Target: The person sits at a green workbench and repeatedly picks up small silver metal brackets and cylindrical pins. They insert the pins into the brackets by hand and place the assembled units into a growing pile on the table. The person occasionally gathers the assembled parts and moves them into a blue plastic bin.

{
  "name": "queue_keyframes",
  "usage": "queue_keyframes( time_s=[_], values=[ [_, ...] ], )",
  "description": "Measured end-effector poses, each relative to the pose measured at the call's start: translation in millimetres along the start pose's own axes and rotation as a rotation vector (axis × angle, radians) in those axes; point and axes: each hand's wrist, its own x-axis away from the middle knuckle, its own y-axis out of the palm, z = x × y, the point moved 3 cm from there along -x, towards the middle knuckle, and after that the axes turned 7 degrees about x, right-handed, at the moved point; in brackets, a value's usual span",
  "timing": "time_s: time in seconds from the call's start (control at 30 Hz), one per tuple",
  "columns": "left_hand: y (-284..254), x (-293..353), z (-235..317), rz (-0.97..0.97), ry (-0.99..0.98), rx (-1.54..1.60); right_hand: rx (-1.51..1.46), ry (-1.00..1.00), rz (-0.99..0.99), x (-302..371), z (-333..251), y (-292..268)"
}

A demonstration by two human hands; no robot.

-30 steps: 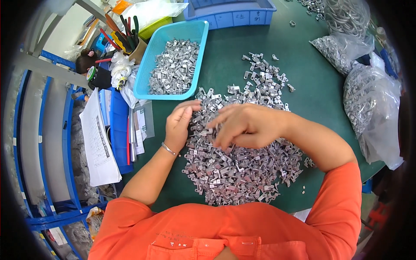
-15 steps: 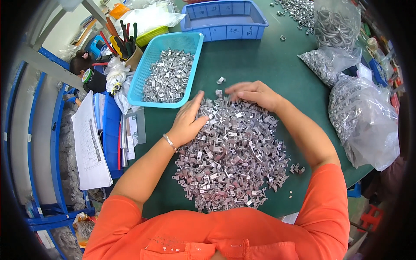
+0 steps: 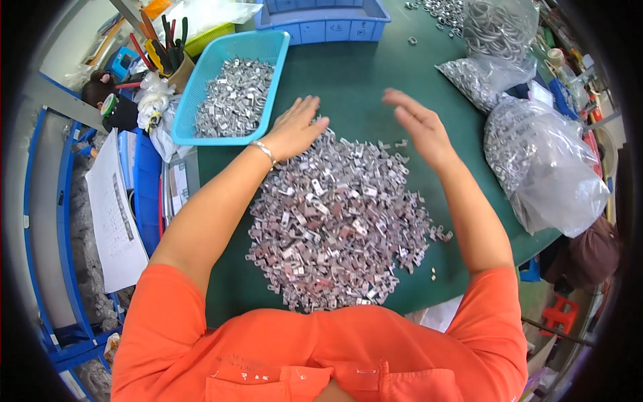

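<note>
A broad heap of small silver metal brackets (image 3: 341, 221) with holes in them covers the green tabletop in front of me. My left hand (image 3: 295, 128) lies at the heap's far left edge, fingers stretched out and palm toward the pieces. Nothing is held in it. Beyond the heap's far right edge, my right hand (image 3: 418, 124) hovers above the table with its fingers out and nothing in them. Just left of my left hand stands a light-blue perforated plastic basket (image 3: 282, 74), partly filled with similar small metal parts.
A blue plastic bin (image 3: 328, 32) sits at the far edge. Clear bags of metal parts (image 3: 529, 157) and a bag of metal rings (image 3: 499, 30) stand on the right. Loose rings (image 3: 442, 13) lie far right. Pliers and tools (image 3: 164, 50) stand in a holder at left, near papers (image 3: 117, 208).
My right hand has lifted away from the heap's far edge and moved right. My left hand has flattened at the edge. The whole view has shifted slightly.
</note>
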Motion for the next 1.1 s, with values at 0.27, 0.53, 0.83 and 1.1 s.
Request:
queue_keyframes(
  time_s=[0.27, 0.53, 0.83, 1.1],
  values=[
    [-11.3, 39.4, 52.1, -0.314, 0.23, 0.52, -0.086, 0.145, -0.041, 102.8, -40.3, 11.6],
    [-2.2, 204.1, 83.8, 0.0, 0.472, -0.116, 0.76, 0.071, -0.179, 247.1, -88.6, 63.1],
    [58.3, 248.4, 63.1, 0.102, 0.433, -0.329, 0.885, -0.096, -0.057, 223.5, -72.3, 111.9],
    [63.4, 200.7, 65.5, 0.253, 0.354, -0.329, 0.954, -0.222, -0.027, 165.7, -38.4, 78.3]
  ],
)
